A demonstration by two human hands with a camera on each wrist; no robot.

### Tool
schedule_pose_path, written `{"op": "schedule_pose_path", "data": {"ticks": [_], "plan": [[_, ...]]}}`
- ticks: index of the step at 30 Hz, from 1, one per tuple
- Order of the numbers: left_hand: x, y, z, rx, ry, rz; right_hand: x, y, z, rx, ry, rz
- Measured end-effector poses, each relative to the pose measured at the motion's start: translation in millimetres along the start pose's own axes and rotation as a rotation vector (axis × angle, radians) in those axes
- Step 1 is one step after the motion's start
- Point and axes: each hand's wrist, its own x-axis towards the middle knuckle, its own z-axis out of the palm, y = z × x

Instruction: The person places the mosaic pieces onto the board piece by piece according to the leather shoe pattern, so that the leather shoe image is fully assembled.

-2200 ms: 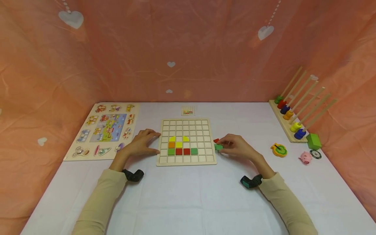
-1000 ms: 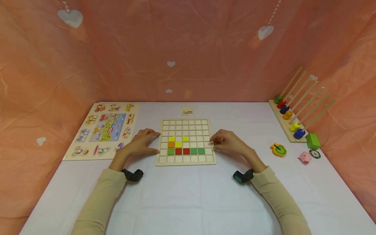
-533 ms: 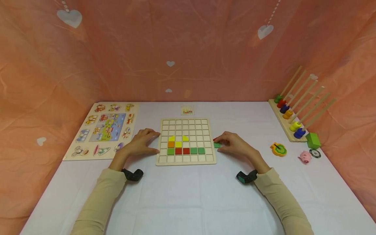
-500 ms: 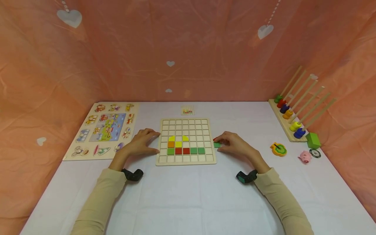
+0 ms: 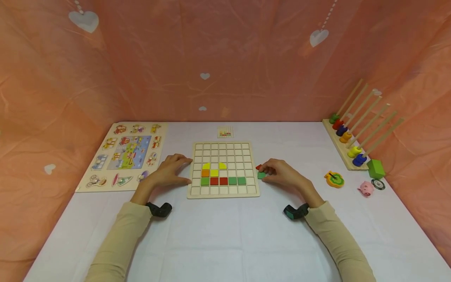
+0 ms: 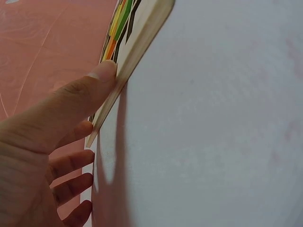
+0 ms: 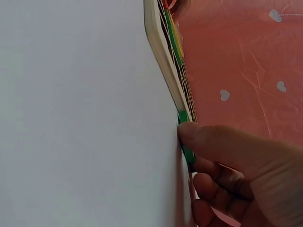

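Note:
A wooden grid board (image 5: 225, 146) lies on the white table with yellow, orange, green and red tiles in some cells. My left hand (image 5: 170, 171) rests at its left edge, thumb and index fingertip touching the rim apart from each other. Just off the board's right edge, my right hand (image 5: 282, 172) pinches a green tile (image 5: 261, 175) between thumb and fingers. In the right wrist view the thumb lies on that green tile (image 7: 186, 150), close to the board's side. A red tile (image 5: 258, 167) shows behind it, partly hidden by the fingers.
A small pattern card (image 5: 225, 132) lies behind the board. At left is a picture puzzle (image 5: 105, 172). On the right stand a peg stacker (image 5: 343, 145) with coloured beads, a green block (image 5: 376, 169), a tree-shaped toy (image 5: 334, 179) and a pink pig (image 5: 366, 189).
A second green tile now sits in the board's lower row at right. My right hand has drawn back from the board's edge and now holds another green tile. The left hand has stayed put.

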Motion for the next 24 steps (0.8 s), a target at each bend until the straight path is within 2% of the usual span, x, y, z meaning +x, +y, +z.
{"op": "schedule_pose_path", "data": {"ticks": [6, 9, 15, 17, 24], "plan": [[-0.2, -0.5, 0.6, 0.010, 0.005, 0.006, -1.0, 1.4, -3.7, -0.025, -0.012, 0.022], [-0.2, -0.6, 0.8, 0.012, 0.004, 0.006, -0.1, 0.4, -5.0, -0.004, 0.004, 0.023], [-0.1, -0.5, 0.7, 0.008, 0.003, 0.001, 15.5, -7.8, 2.1, 0.057, 0.090, -0.117], [-0.1, -0.7, 0.7, 0.006, 0.002, 0.000, 23.9, -14.3, 8.6, 0.068, 0.092, -0.161], [-0.3, -0.7, 0.7, 0.000, 0.001, -0.002, 54.8, -35.5, 37.2, 0.080, 0.057, -0.219]]}}
